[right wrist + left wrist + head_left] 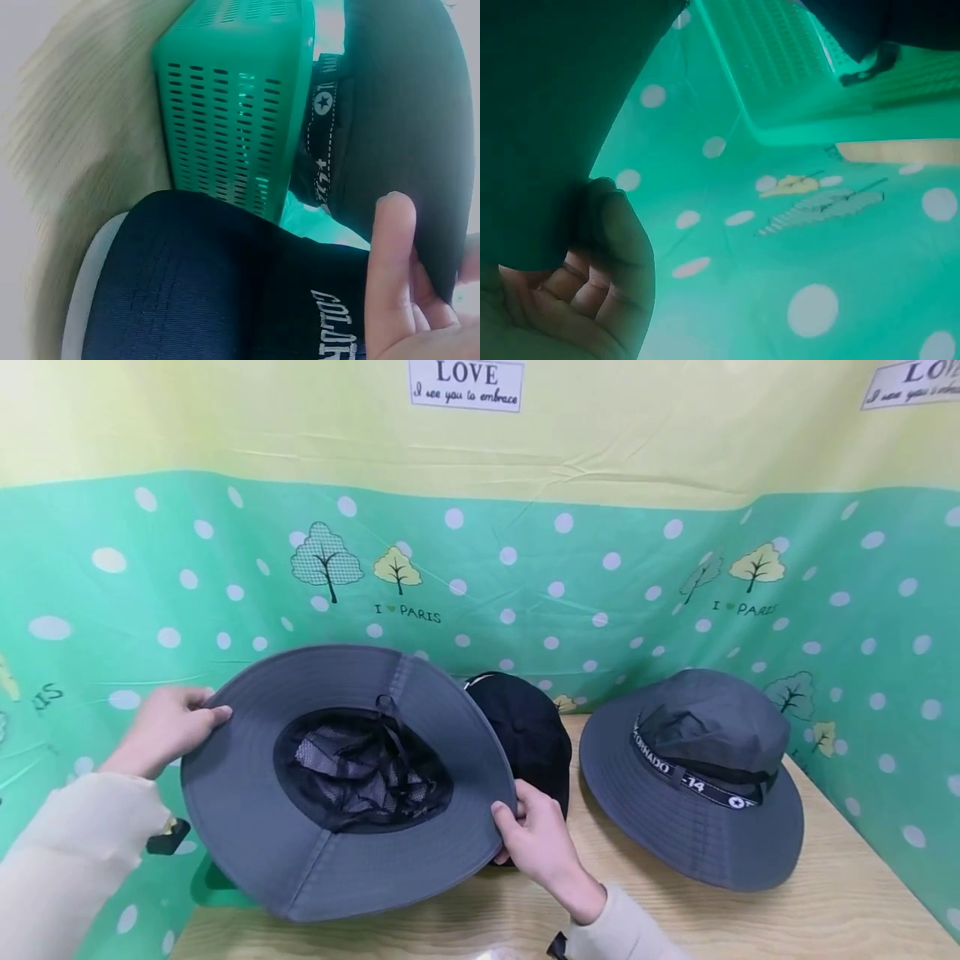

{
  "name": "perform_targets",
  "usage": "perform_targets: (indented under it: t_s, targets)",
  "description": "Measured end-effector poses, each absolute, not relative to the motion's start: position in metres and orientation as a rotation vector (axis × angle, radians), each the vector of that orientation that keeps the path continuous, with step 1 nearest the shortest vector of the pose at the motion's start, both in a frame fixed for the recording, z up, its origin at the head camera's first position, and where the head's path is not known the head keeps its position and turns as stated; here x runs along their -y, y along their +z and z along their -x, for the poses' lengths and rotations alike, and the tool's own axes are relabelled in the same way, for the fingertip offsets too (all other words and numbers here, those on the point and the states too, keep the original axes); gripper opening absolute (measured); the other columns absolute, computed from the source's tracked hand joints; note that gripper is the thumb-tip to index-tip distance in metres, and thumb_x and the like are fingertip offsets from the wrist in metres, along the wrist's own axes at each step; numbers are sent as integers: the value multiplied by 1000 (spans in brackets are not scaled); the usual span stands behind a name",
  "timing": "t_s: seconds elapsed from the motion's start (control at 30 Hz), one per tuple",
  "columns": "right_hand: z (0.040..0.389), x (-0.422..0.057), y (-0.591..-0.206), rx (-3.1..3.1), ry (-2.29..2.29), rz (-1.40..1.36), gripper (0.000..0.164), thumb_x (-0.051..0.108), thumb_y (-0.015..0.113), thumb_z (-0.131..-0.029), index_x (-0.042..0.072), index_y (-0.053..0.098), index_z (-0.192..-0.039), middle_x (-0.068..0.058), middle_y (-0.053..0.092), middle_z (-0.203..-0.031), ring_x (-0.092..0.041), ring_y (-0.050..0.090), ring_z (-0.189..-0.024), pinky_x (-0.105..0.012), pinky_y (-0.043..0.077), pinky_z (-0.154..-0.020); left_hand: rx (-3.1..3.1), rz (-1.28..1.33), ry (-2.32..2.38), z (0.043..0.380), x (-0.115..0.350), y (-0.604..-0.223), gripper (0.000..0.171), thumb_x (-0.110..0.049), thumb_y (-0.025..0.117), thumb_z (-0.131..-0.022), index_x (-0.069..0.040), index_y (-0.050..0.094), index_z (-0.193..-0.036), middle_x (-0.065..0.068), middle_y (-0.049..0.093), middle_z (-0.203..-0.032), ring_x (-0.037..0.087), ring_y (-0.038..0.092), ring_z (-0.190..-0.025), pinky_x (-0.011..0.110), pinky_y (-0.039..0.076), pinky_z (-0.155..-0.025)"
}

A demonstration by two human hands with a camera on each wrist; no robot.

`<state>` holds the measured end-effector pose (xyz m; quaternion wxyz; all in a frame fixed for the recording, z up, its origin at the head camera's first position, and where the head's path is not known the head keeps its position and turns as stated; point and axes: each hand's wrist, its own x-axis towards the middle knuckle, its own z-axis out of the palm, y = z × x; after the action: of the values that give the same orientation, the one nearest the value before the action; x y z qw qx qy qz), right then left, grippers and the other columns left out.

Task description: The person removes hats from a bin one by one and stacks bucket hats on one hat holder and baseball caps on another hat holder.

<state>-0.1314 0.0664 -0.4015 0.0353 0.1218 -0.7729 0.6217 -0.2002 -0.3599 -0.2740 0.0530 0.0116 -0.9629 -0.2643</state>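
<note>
A grey wide-brimmed bucket hat [232, 802] is held up and tilted, its mesh-lined inside facing the head camera. My left hand [168, 727] pinches the brim at its left edge, thumb on the inner side. At the lower right edge my right hand [540, 843] grips the same brim. In the right wrist view, a black band with white lettering and a star shows on the hat's outer side [409, 112]. Partly hidden behind the hat is a black cap [528, 735], close to my right hand; white embroidered letters show on it in the right wrist view.
A second grey bucket hat [712, 718] with a lettered band sits on the wooden table [862, 877] at the right. A green slotted basket [225, 127] stands behind and below the held hat. Green and yellow printed cloth [615, 602] hangs around the back and sides.
</note>
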Motion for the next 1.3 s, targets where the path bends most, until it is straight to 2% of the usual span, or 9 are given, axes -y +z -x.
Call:
perform_targets:
  t_s: [0.23, 0.37, 0.47, 0.6, 0.73, 0.83, 0.9, 1.1, 1.3]
  targets:
    - [138, -69, -398, 2473, 1775, -464, 11, 15, 56, -96, 11, 66, -93, 3, 63, -54, -20, 60, -44, -34, 51, -41, 2909, -88, -923, 193, 357, -261, 53, -44, 48, -97, 2, 59, -122, 11, 66, -98, 13, 58, -76, 32, 47, -65]
    - [139, -68, -385, 2480, 1772, -459, 12, 18, 57, -96, 13, 68, -92, 0, 56, -46, -20, 56, -39, -34, 48, -38, 2842, -128, -1002, 187, 352, -245, 62, -49, 55, -93, 4, 58, -126, -4, 67, -96, 3, 56, -79, 33, 47, -71]
    - [140, -64, -374, 2432, 1816, -437, 12, 16, 57, -96, 11, 68, -93, -3, 54, -45, -20, 54, -36, -35, 49, -39, 2791, -152, -988, 181, 346, -232, 67, -54, 56, -90, 2, 57, -129, 2, 66, -110, 17, 57, -100, 37, 44, -78]
    - [138, -56, -356, 2315, 1902, -440, 13, 12, 57, -96, 4, 68, -96, -11, 56, -47, -27, 55, -37, -39, 51, -41, 2726, -169, -897, 174, 336, -216, 70, -58, 52, -90, -2, 57, -130, 21, 51, -135, 38, 44, -121, 34, 42, -76]
    - [134, -47, -344, 2214, 2013, -470, 17, 9, 55, -97, 0, 67, -103, -18, 59, -52, -33, 58, -41, -43, 51, -42, 2606, -114, -760, 168, 327, -208, 57, -52, 54, -91, -4, 66, -121, 11, 71, -100, 13, 62, -87, 25, 42, -55]
    - [135, -40, -345, 2178, 2085, -494, 19, 9, 54, -98, 0, 67, -109, -20, 62, -58, -36, 61, -47, -45, 52, -45, 2521, -52, -709, 163, 322, -207, 46, -44, 55, -93, -5, 69, -114, -4, 67, -64, 2, 51, -56, 26, 40, -45]
    - [136, -34, -348, 2170, 2114, -518, 20, 9, 53, -98, -1, 66, -110, -21, 64, -62, -38, 64, -52, -45, 53, -47, 2477, -34, -706, 161, 319, -208, 42, -40, 55, -94, -5, 71, -110, -8, 60, -56, 5, 49, -52, 26, 37, -44]
    - [139, -16, -359, 2120, 2180, -594, 22, 10, 51, -99, -7, 65, -103, -24, 67, -72, -41, 67, -66, -49, 54, -53, 2415, -60, -766, 157, 315, -220, 32, -36, 55, -95, -9, 72, -94, -4, 57, -56, 4, 48, -54, 21, 38, -47]
    - [145, -4, -371, 2050, 2271, -588, 25, 9, 50, -100, -13, 62, -101, -28, 68, -85, -43, 67, -78, -51, 54, -61, 2420, -121, -973, 148, 309, -233, 37, -36, 55, -95, -7, 68, -114, -21, 63, -65, -6, 60, -62, 15, 46, -52]
